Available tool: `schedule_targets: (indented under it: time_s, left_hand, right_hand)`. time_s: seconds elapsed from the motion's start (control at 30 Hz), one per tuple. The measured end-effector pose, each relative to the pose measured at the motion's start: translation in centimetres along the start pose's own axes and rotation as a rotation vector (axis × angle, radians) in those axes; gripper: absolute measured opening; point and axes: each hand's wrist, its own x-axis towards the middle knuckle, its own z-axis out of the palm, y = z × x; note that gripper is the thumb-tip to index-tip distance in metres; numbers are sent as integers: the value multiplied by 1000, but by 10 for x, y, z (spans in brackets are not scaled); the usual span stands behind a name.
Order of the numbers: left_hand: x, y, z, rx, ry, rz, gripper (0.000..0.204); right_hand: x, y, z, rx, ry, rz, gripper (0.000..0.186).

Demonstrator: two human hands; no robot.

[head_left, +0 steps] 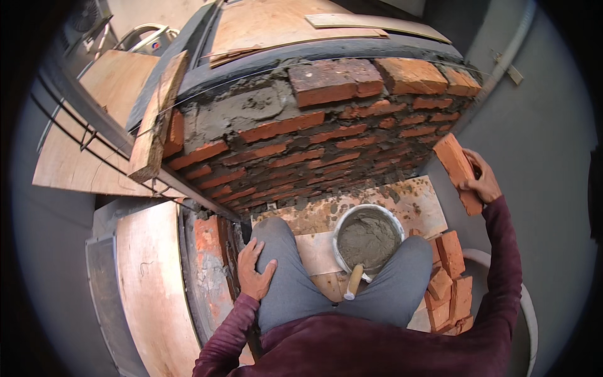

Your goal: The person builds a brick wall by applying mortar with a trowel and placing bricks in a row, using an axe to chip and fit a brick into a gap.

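Note:
My right hand (482, 179) grips a red-orange brick (455, 164), held up at the right, apart from the wall. On my left knee rests my left hand (255, 270), its fingers spread and nothing in it. In front of me stands a brick wall (301, 147) with mortar joints. Its top course has several bricks toward the right and a bed of wet mortar (242, 110) toward the left. Between my knees is a white bucket (336, 245) of grey mortar. A trowel handle (355, 281) sticks out over its near rim; the blade is hidden.
Several loose bricks (451, 251) are piled beside my right leg, near a pale hose (531, 314). A string (245, 71) runs along the wall top. An upright wooden board (157, 122) and metal post (204, 195) stand at its left end. Mortar-spattered plywood (421, 198) covers the floor.

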Motion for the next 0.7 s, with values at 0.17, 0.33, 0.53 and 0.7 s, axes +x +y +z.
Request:
schedule_targets:
  time_s: [0.17, 0.33, 0.53, 0.7]
  left_hand:
    - [-6, -32, -4, -27, 34, -5, 52]
    - [-13, -28, -6, -86, 69, 9, 52]
    - [-30, -34, -28, -117, 147, 7, 53]
    - [-42, -29, -29, -137, 194, 16, 53]
  right_hand:
    - [97, -176, 51, 326, -312, -269, 87]
    - [123, -315, 93, 298, -481, -400, 87]
    - [170, -433, 208, -125, -375, -574, 80]
    - [208, -424, 272, -471, -501, -751, 97]
